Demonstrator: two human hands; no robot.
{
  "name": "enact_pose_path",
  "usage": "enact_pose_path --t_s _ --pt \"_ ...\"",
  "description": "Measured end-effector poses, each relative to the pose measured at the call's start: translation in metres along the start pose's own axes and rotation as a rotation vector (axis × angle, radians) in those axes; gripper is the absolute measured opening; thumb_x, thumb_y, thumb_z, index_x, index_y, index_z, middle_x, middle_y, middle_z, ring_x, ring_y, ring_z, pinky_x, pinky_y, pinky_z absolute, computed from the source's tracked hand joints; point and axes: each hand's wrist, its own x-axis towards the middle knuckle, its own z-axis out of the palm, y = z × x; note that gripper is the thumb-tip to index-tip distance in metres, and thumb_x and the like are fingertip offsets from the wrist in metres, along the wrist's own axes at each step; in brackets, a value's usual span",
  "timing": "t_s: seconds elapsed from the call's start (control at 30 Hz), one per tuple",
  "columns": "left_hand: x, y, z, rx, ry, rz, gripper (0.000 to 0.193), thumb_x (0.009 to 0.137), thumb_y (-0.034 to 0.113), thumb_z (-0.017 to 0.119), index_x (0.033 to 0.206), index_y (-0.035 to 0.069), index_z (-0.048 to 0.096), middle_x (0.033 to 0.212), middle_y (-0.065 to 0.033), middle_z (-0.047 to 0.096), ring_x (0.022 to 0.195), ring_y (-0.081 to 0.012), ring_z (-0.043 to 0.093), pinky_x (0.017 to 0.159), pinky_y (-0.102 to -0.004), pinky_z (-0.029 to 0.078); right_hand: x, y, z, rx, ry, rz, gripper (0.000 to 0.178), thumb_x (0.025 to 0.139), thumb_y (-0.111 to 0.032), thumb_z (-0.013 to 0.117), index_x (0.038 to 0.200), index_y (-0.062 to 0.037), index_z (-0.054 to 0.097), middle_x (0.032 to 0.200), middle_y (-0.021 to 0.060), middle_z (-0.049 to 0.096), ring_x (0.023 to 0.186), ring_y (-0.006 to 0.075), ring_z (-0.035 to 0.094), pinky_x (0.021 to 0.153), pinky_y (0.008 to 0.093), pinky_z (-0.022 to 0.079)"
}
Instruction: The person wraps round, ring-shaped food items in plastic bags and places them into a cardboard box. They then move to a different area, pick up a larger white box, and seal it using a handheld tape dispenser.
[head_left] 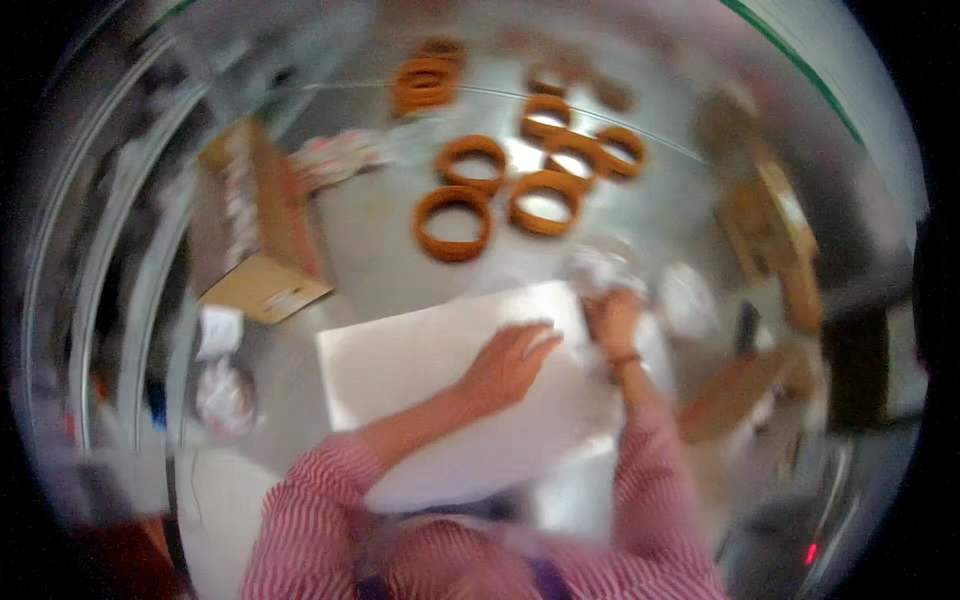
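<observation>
Label [288,299] on carton [292,240], frame left, illegible; sheet [450,440] lies centre beneath left hand [505,368], right hand [615,322] by its upper-right corner; blur hides whether either grips anything.

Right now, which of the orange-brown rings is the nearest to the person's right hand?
The right front ring, beside the left front ring; that one and all the rings behind lie farther from the right hand.

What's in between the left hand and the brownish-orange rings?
Between the left hand and the brownish-orange rings, the head view shows the far part of the white sheet, then some grey table. Blur could hide small things.
</observation>
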Motion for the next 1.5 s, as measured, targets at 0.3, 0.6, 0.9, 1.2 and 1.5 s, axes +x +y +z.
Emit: enact_pose_path --t_s 0.3,0.6,0.9,1.2,1.5 --pt "-0.306 0.023 -0.058 0.233 0.333 -1.079 0.059 0.074 0.009 0.066 0.129 0.004 0.048 0.137 -0.0179 0.041 0.126 -0.0366 0.040 0.106 -0.0452 0.032 -0.018 0.000 -0.026 0.055 0.216 -0.064 0.054 0.083 -0.025 0.067 0.124 0.0047 0.050 0.124 0.0228 0.050 0.118 0.0372 0.044 0.098 0.0482 0.035" --pt "-0.341 0.016 -0.040 -0.228 0.487 -0.927 0.065 0.076 0.014 0.069 0.135 0.005 0.041 0.139 -0.0174 0.037 0.127 -0.0369 0.038 0.107 -0.0435 0.033 -0.238 -0.264 -0.084 0.790 -0.127 -0.304 0.004 0.078 -0.005 0.064 0.082 -0.0050 0.063 0.087 0.0106 0.065 0.087 0.0288 0.060 0.084 0.0406 0.043" --pt "-0.550 0.070 -0.116 -0.453 0.793 -1.077 0.053 0.077 0.004 0.066 0.127 0.003 0.048 0.124 -0.0167 0.048 0.106 -0.0284 0.056 0.085 -0.0363 0.050 -0.375 -0.492 -0.112 0.788 -0.390 -0.764 0.012 0.079 -0.007 0.067 0.091 -0.0058 0.068 0.100 0.0112 0.066 0.094 0.0296 0.062 0.081 0.0384 0.048" --pt "-0.722 0.073 -0.190 -0.236 0.929 -1.198 0.043 0.083 0.000 0.061 0.124 0.003 0.051 0.120 -0.0150 0.054 0.088 -0.0215 0.065 0.068 -0.0320 0.054 -0.276 -0.661 -0.046 0.304 -0.201 -0.752 0.049 0.084 -0.029 0.061 0.128 -0.0102 0.052 0.138 0.0105 0.045 0.131 0.0298 0.038 0.102 0.0593 0.026" --pt "-0.920 0.108 -0.166 -0.276 1.288 -1.700 0.051 0.078 0.002 0.067 0.126 0.005 0.050 0.121 -0.0172 0.052 0.093 -0.0252 0.062 0.073 -0.0350 0.053 -0.299 -0.757 -0.078 -0.086 -0.410 -0.867 0.038 0.077 -0.034 0.073 0.107 -0.0099 0.068 0.100 0.0089 0.066 0.089 0.0218 0.062 0.077 0.0351 0.050"
